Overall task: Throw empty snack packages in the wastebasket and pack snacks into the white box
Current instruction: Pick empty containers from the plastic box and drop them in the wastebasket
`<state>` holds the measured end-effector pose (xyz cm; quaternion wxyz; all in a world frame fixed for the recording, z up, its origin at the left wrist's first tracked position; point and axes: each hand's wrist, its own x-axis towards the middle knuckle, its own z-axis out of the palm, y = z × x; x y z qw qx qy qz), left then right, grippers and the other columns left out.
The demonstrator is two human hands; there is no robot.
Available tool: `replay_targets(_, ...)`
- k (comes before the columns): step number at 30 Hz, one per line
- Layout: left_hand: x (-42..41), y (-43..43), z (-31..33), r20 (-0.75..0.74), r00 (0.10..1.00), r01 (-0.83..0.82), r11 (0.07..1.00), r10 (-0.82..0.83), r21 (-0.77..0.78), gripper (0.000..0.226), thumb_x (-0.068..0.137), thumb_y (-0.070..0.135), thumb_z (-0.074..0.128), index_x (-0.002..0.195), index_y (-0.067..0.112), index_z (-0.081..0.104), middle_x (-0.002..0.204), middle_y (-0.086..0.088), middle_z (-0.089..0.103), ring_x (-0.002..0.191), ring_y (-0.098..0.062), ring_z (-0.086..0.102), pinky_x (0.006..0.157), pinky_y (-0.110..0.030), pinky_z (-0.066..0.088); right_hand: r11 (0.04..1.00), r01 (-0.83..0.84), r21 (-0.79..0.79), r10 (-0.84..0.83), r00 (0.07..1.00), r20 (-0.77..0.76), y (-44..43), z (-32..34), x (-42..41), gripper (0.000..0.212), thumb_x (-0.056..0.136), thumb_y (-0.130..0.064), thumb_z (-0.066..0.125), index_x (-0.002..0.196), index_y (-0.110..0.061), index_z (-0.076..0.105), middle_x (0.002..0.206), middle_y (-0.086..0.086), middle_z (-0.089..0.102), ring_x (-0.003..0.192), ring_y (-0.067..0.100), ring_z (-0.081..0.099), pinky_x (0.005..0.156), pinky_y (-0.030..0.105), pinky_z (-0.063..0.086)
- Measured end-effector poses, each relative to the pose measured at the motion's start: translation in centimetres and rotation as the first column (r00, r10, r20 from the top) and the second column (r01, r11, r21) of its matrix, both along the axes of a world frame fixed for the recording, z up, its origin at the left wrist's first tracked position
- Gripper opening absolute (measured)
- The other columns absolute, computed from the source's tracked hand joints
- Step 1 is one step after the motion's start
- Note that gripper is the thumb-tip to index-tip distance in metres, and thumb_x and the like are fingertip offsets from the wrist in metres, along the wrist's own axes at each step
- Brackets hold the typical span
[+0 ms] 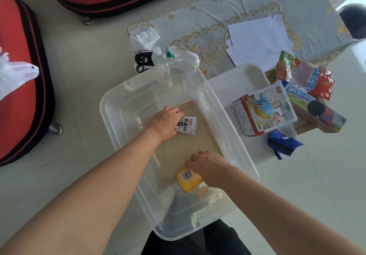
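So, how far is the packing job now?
Nothing lies loose in the clear box yet. In hand: the left hand holds a white packet and the right hand a yellow cup, both inside it. Left: the snack boxes, red bag and blue wrapper beside it.

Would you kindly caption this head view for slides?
Left hand holds a white packet, right hand a yellow cup, inside the clear box.

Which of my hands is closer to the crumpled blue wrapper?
Right. The right hand, holding the yellow cup inside the clear box, lies just across the box wall from the blue wrapper; the left hand grips the white packet farther left.
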<state>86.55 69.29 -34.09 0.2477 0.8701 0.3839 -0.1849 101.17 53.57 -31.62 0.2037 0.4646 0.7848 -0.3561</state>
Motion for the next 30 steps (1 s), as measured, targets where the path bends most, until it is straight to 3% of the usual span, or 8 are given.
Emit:
replay_targets(7, 0.0, -0.2, 1.2, -0.058, 0.997, -0.041, 0.999, 0.041, 0.001, 0.045, 0.080, 0.020, 0.076, 0.122, 0.017, 0.060, 0.117, -0.003, 0.057, 0.115, -0.025, 0.053, 0.089, -0.041, 0.053, 0.991, 0.073, 0.110, -0.067, 0.996, -0.051, 0.3, 1.2, 0.7, 0.051, 0.087, -0.007, 0.061, 0.133, -0.023, 0.048, 0.114, 0.003, 0.059, 0.097, 0.023, 0.057, 0.087, 0.035, 0.051)
replay_targets(13, 0.1, -0.6, 4.4, -0.059, 0.990, -0.130, 0.991, 0.131, 0.030, 0.046, 0.083, 0.023, 0.076, 0.125, 0.017, 0.058, 0.116, -0.003, 0.055, 0.108, -0.023, 0.056, 0.087, -0.039, 0.055, 0.964, 0.208, 0.163, -0.190, 0.974, -0.121, 0.4, 4.7, 2.0, 0.056, 0.088, -0.015, 0.065, 0.137, -0.028, 0.042, 0.121, -0.002, 0.058, 0.102, 0.020, 0.058, 0.087, 0.032, 0.050)
replay_targets(17, 0.0, -1.2, 7.6, 0.047, 0.980, -0.198, 0.977, 0.195, 0.081, 0.049, 0.083, 0.023, 0.076, 0.128, 0.015, 0.059, 0.120, -0.005, 0.057, 0.109, -0.024, 0.058, 0.087, -0.035, 0.054, 0.925, 0.322, 0.201, -0.279, 0.936, -0.214, 0.6, 8.5, 2.0, 0.061, 0.087, -0.027, 0.070, 0.141, -0.030, 0.041, 0.125, -0.004, 0.059, 0.107, 0.020, 0.059, 0.092, 0.037, 0.054)
replay_targets(26, 0.7, -3.6, 16.7, 0.228, 0.944, -0.282, 0.941, 0.238, 0.187, 0.052, 0.080, 0.027, 0.075, 0.130, 0.019, 0.062, 0.119, 0.000, 0.061, 0.106, -0.020, 0.060, 0.085, -0.030, 0.052, 0.836, 0.490, 0.248, -0.415, 0.859, -0.301, -2.3, 17.3, 5.4, 0.072, 0.084, -0.037, 0.072, 0.146, -0.041, 0.035, 0.136, -0.013, 0.053, 0.120, 0.014, 0.055, 0.094, 0.032, 0.051)
replay_targets(30, 2.6, -6.1, 21.2, 0.321, 0.913, -0.331, 0.916, 0.251, 0.227, 0.051, 0.077, 0.028, 0.076, 0.126, 0.023, 0.064, 0.116, 0.002, 0.061, 0.103, -0.020, 0.062, 0.086, -0.033, 0.053, 0.723, 0.638, 0.264, -0.536, 0.760, -0.368, -5.8, 20.8, 8.5, 0.076, 0.078, -0.042, 0.078, 0.144, -0.044, 0.039, 0.135, -0.019, 0.053, 0.117, 0.009, 0.055, 0.093, 0.029, 0.047)
